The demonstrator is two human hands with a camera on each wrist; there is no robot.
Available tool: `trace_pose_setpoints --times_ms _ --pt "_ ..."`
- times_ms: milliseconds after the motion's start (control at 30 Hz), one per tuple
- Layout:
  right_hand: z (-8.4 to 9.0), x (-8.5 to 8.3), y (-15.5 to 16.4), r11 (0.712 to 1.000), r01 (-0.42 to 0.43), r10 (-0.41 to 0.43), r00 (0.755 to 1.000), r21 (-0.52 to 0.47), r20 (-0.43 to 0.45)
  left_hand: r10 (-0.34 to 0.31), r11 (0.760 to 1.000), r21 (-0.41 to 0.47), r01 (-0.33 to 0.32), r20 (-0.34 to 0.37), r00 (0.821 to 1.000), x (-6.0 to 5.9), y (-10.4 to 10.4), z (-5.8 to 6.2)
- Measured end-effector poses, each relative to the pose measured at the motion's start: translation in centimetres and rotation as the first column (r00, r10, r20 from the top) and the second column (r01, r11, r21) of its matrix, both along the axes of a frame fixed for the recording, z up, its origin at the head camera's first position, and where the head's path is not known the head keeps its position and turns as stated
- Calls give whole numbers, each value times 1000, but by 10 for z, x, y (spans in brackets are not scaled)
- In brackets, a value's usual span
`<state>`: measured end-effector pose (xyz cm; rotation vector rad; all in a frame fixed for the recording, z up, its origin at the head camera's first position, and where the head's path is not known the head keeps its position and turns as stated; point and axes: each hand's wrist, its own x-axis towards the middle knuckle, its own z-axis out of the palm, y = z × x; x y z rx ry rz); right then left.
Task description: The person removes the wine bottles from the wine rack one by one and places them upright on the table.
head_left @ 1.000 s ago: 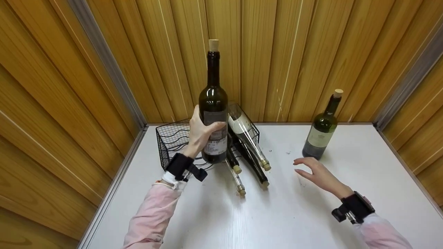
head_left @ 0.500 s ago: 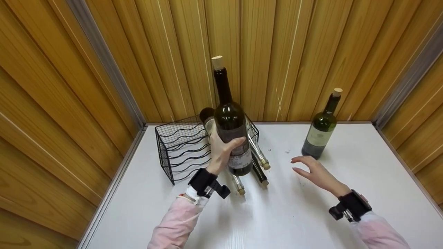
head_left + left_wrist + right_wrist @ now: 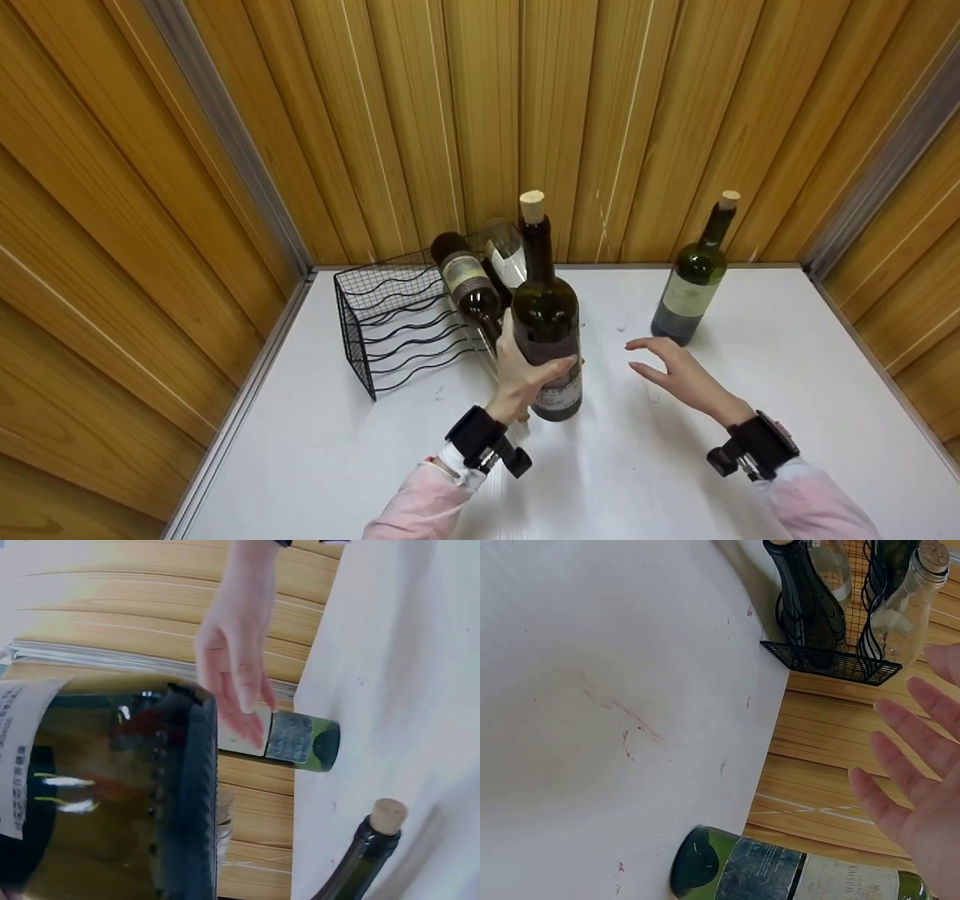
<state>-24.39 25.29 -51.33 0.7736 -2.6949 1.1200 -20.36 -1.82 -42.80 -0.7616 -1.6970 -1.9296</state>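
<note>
My left hand (image 3: 520, 373) grips a dark corked wine bottle (image 3: 547, 330) by its body and holds it upright, its base at or just above the white table (image 3: 315, 450). The same dark bottle (image 3: 97, 787) fills the left wrist view. My right hand (image 3: 673, 370) hovers open just right of it, fingers spread and holding nothing. The right hand (image 3: 922, 787) shows its open palm in the right wrist view. A green corked bottle (image 3: 690, 289) stands upright behind the right hand. The green bottle (image 3: 780, 870) is also in the right wrist view.
A black wire rack (image 3: 390, 322) stands at the back left with bottles lying in it: a dark labelled one (image 3: 465, 281) and a clear one (image 3: 506, 259). The rack (image 3: 832, 660) shows in the right wrist view. Wooden panel walls (image 3: 600, 112) enclose the table on three sides.
My left hand has carried the dark bottle from above the rack rightward and down toward the table's middle. The right hand has barely moved.
</note>
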Motion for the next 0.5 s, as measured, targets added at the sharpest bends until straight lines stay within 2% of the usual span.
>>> trace_pose_setpoints --times_ms 133,233,367,500 --pt "0 0 0 1000 2 -3 1000 -3 -18 9 997 -73 -11 -32 999 -3 3 -25" --pt "0 -1 0 1000 3 -3 1000 -4 -23 88 981 -167 -98 -65 994 -5 4 -44" --pt "2 -1 -2 1000 -7 7 1000 -6 -16 159 957 -228 -177 -98 982 -1 6 -57" --pt "4 0 -3 1000 -10 9 1000 -6 -15 166 953 -238 -186 -102 981 2 7 -68"
